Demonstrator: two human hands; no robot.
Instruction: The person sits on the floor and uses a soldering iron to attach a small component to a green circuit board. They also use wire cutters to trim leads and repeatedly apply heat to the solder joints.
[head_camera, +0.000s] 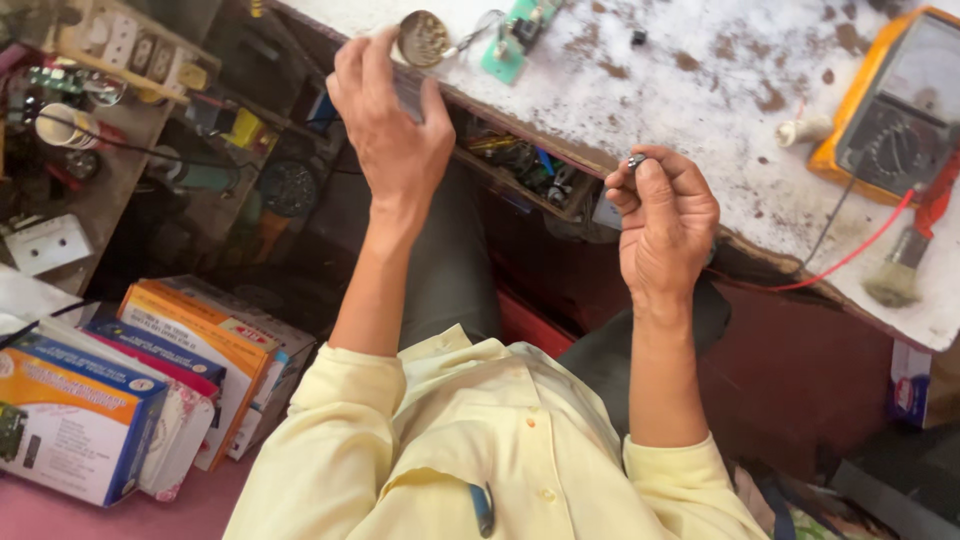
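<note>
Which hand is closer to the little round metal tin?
The left hand. Its fingertips sit right beside the round metal tin at the table edge. The right hand is farther off, pinching a small dark part.

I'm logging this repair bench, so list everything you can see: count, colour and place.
Tin: one, round, metal, at the bench edge by the left hand.
Circuit board: one, green, on the bench beside the tin.
Multimeter: one, orange and grey, far right of the bench.
Lead: one, red, running from the multimeter over the bench edge.
Brush: one, pale bristles, right bench edge.
Bench: one, white, stained brown.
Boxes: a stack, blue, orange and white, lower left.
Small part: one, dark metal, pinched in the right fingers.
Shirt: one, pale yellow.
Left hand: raised, fingers by the tin.
Right hand: closed on the small part.
</note>
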